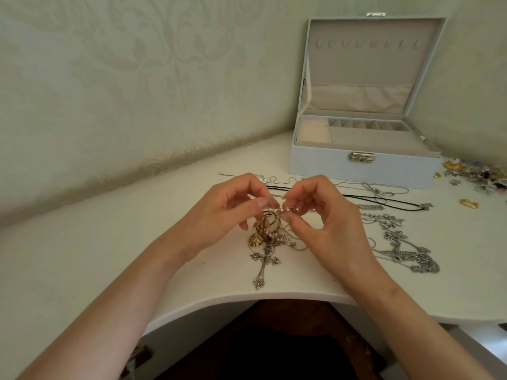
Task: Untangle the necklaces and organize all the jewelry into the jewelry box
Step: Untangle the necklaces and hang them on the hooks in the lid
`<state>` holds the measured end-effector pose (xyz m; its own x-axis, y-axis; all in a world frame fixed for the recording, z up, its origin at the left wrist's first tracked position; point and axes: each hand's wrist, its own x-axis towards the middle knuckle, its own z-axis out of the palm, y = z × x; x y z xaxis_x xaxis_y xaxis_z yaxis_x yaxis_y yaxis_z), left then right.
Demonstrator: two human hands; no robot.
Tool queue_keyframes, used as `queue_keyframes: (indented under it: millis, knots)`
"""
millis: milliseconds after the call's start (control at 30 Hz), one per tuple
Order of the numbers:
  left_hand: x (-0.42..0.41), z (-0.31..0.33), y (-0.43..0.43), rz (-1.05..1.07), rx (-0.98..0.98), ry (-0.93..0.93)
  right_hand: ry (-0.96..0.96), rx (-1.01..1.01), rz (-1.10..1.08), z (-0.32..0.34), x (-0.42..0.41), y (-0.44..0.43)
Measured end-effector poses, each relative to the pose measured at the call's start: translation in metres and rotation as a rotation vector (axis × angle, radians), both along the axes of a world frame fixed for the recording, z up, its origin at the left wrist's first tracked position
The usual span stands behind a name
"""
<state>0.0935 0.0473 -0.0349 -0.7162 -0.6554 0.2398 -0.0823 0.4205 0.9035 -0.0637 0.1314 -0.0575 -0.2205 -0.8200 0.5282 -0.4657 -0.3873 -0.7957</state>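
Note:
A tangled clump of gold rings, pearl beads and thin chains (270, 229) hangs just above the white table (82, 264), with a silver cross pendant (264, 263) lying below it. My left hand (227, 212) pinches the clump's upper left part between thumb and fingers. My right hand (321, 215) pinches a pearl strand (286, 210) at the clump's upper right. The pale blue jewelry box (362, 165) stands open at the back right, its grey compartments holding nothing I can see.
Black cord necklaces (384, 200) and thin silver chains lie behind my hands. Heavier silver chains (406, 253) lie to the right. Small earrings and gold pieces (472, 176) are scattered at the far right. The table's curved front edge is just below my wrists.

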Motion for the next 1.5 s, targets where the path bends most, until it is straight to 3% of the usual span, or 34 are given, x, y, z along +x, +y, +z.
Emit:
queue_keyframes:
  millis: [867,1500]
  knots:
    - [0.0017,-0.0035,-0.0030,-0.026,-0.117,-0.047,-0.012,0.010,-0.026,0.0017,0.0005,0.0011]
    - [0.0011,-0.0019,0.0006,-0.011,0.049,0.072,0.069,-0.004,-0.034,0.0005,-0.0010,-0.0006]
